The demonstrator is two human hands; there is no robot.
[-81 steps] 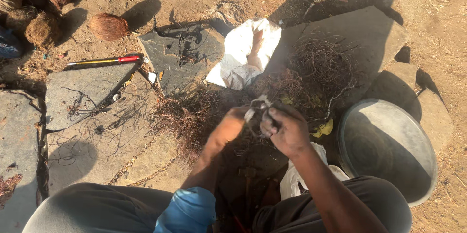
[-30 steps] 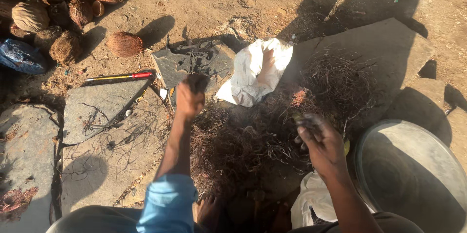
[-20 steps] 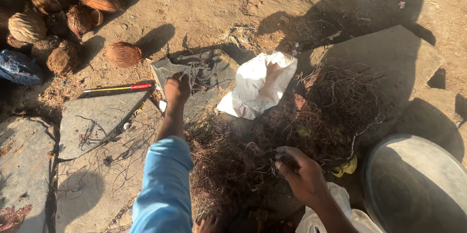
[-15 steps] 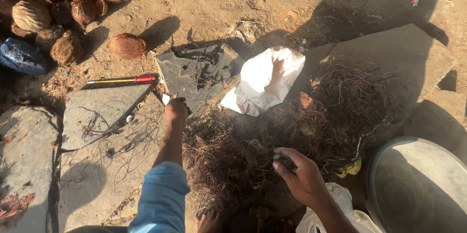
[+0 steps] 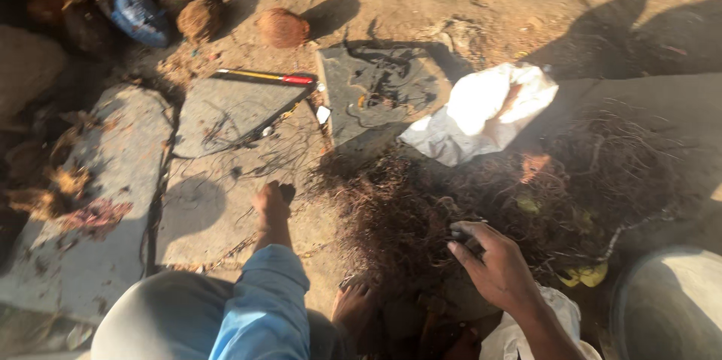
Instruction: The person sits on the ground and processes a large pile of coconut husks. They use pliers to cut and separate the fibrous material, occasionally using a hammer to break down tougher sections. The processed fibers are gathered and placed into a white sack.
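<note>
Tangled heap of thin brown wires (image 5: 481, 195), dry and root-like, sprawls over stone slab & dirt, spreading up and outward from the right hand (image 5: 496, 270) fingers (image 5: 470, 243), which close round a small dark clump at its near edge. Loose dark strands (image 5: 248, 138) lie flat on grey slab just beyond left hand (image 5: 272, 206) fingers, tips down among them.

Rough grey stone slabs (image 5: 113, 202) lay matt on dusty earth; the root tangle (image 5: 481, 202) looked dry and wiry, the white bag (image 5: 481, 112) crinkled plastic.
</note>
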